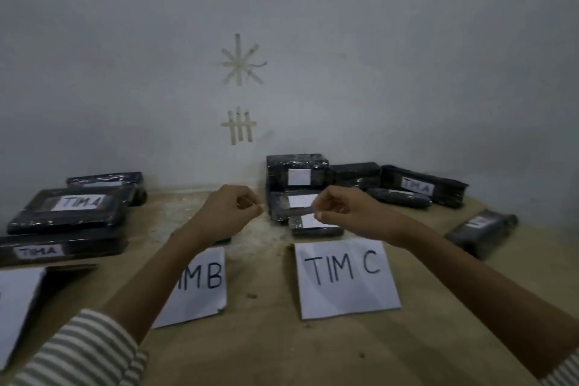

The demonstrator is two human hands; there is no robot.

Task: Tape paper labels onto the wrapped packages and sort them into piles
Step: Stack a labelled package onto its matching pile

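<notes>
Striped sleeve (78, 351) nearest; left grip (233, 207), right grip (341, 213) pinch tape strip (302, 210)

black shiny packages (67, 216) with white labels (80, 202), white sheets (346, 279) lettered in black, tan table (269, 338), pale grey wall (125, 56), grey-and-white striped sleeve (81, 354).

On the table (266, 351), the TIM C sheet (346, 279) lies at 6 o'clock, with the TIM B sheet (205, 290) at its 9 o'clock. The left pile of packages (69, 218) sits at 10 o'clock. The back pile (296, 166) stands at 12 o'clock, by the wall (376, 56). Loose packages (423, 186) lie at 2 o'clock.
</notes>
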